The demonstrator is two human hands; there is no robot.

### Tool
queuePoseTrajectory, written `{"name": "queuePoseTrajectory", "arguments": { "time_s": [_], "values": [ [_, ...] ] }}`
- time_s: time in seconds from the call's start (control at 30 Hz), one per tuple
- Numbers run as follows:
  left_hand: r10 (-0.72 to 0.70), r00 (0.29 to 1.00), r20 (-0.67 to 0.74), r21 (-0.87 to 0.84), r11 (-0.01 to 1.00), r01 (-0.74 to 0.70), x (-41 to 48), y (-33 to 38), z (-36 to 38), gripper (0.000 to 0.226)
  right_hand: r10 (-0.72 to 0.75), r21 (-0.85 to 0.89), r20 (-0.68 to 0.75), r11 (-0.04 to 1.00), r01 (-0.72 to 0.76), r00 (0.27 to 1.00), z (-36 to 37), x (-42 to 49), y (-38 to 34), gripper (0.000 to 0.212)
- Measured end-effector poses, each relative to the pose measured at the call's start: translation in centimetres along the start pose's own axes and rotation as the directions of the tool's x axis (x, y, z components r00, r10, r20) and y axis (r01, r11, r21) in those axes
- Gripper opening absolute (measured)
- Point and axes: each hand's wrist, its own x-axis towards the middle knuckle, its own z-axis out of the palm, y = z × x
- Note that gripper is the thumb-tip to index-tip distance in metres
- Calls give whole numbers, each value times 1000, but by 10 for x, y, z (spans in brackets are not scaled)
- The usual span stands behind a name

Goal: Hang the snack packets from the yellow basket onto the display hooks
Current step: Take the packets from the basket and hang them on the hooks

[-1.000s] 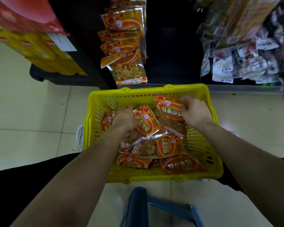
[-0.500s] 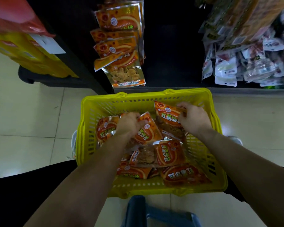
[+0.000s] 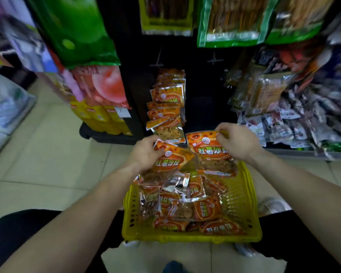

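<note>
A yellow basket [image 3: 238, 198] rests between my knees, holding several orange snack packets [image 3: 207, 208]. My left hand [image 3: 144, 152] grips one orange packet [image 3: 170, 160] by its top corner, lifted above the basket's far end. My right hand [image 3: 237, 140] pinches the top edge of a second orange packet [image 3: 209, 152], held upright beside the first. Just beyond both hands, a column of the same orange packets [image 3: 166, 107] hangs on a hook of the dark display. Two bare hooks [image 3: 215, 60] show higher up on the dark panel.
Green bags [image 3: 77, 30] and stick-snack bags [image 3: 230, 20] hang above. Piles of pale and dark packets [image 3: 295, 119] crowd the right shelf. Yellow boxes [image 3: 100, 119] stand at the left on a dark base. Tiled floor [image 3: 47, 154] spreads left.
Both hands have risen out of the basket, each carrying an orange packet toward the display. The view has tilted up, showing more of the shelves.
</note>
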Motion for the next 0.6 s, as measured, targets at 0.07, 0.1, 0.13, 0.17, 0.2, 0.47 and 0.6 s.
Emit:
{"name": "queuePoseTrajectory", "arguments": {
  "time_s": [0.07, 0.1, 0.13, 0.17, 0.2, 0.47, 0.6],
  "values": [
    [46, 995, -92, -8, 999, -47, -14, 17, -29, 12, -46, 61, -9, 997, 46, 999, -30, -6, -11, 17],
    [60, 990, -130, -32, 997, -65, -20, 24, -41, 13, -74, 104, 5, 992, 73, 997, -43, -10, -16, 13],
    [69, 984, -166, -59, 995, -80, -25, 31, -51, 13, -101, 140, 28, 986, 96, 995, -53, -14, -20, 10],
    [76, 977, -201, -84, 992, -94, -29, 36, -58, 14, -128, 164, 45, 979, 119, 991, -60, -18, -23, 10],
    [84, 970, -226, -119, 986, -114, -33, 42, -64, 15, -148, 185, 55, 973, 135, 988, -64, -21, -27, 11],
    [13, 991, -129, -565, 821, -85, -45, 78, -44, 18, -264, 241, -56, 932, 270, 963, -44, -24, -47, 10],
    [-82, 994, -75, -773, 634, -6, -34, 91, -40, 20, -238, 182, -285, 938, 296, 929, -38, -16, -54, 12]
  ]
}}
